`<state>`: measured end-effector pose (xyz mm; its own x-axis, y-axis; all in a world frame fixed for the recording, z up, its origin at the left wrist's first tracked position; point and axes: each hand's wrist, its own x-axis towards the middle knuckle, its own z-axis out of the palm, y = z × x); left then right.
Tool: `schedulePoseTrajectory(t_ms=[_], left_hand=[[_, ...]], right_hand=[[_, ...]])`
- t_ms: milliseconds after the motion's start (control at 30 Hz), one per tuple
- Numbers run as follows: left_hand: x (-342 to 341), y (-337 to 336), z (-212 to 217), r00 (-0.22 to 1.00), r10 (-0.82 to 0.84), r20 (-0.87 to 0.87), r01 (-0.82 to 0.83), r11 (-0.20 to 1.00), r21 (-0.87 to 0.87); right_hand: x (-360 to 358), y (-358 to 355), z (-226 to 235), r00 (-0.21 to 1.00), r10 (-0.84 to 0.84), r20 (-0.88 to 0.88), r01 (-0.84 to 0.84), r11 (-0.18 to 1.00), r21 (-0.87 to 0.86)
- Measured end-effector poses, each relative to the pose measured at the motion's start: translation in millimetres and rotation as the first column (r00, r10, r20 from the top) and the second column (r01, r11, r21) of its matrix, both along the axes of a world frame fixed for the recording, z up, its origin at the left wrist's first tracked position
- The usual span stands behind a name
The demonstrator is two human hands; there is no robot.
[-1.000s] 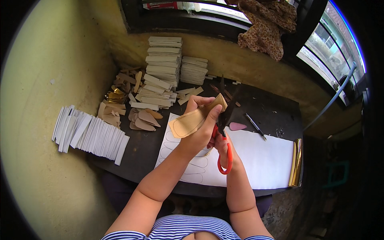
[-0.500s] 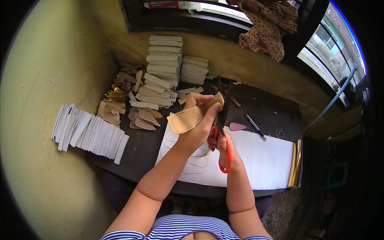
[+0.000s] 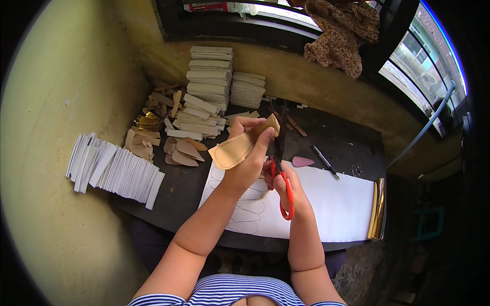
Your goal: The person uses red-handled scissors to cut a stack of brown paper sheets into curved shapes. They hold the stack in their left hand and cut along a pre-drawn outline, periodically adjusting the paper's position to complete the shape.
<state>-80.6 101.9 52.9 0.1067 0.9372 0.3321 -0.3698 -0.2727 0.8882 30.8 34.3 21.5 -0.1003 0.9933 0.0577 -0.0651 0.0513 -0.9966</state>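
Observation:
My left hand (image 3: 248, 166) pinches a tan, elongated piece of sheet material (image 3: 229, 153) with a curved outline drawn on it. It is tilted up, its far end between thumb and fingers. Red-handled scissors (image 3: 289, 204) are in my right hand (image 3: 293, 191), their dark blades pointing away from me beside the piece's far end. The blades look nearly together. Under both hands lies a white sheet (image 3: 332, 204) with several long rounded outlines drawn on its left part. A small pink teardrop-shaped piece (image 3: 302, 161) lies just right of the scissors.
A pen (image 3: 325, 162) lies by the sheet, whose right end curls into a gold roll (image 3: 377, 209). Tan rounded cutouts (image 3: 182, 153) are heaped on the left of the dark table (image 3: 352, 137). White strips stand in a row (image 3: 120, 171) and in tall stacks (image 3: 209, 76).
The scissor blades have come closer together. My left hand and the tan piece have shifted slightly left, and the scissors have turned a little.

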Motion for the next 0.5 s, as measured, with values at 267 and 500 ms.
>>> schedulePoseTrajectory(t_ms=[267,500], left_hand=[[-5.9,6.6,6.4,0.996,0.059,0.070,-0.056,0.998,-0.041],[-9.0,9.8,4.5,0.996,0.072,0.050,-0.069,0.997,-0.046]], right_hand=[[-3.5,-0.4,-1.8,0.997,0.074,0.017,-0.073,0.996,-0.057],[-12.1,0.5,2.2,0.999,0.041,-0.014,-0.042,0.993,-0.112]])
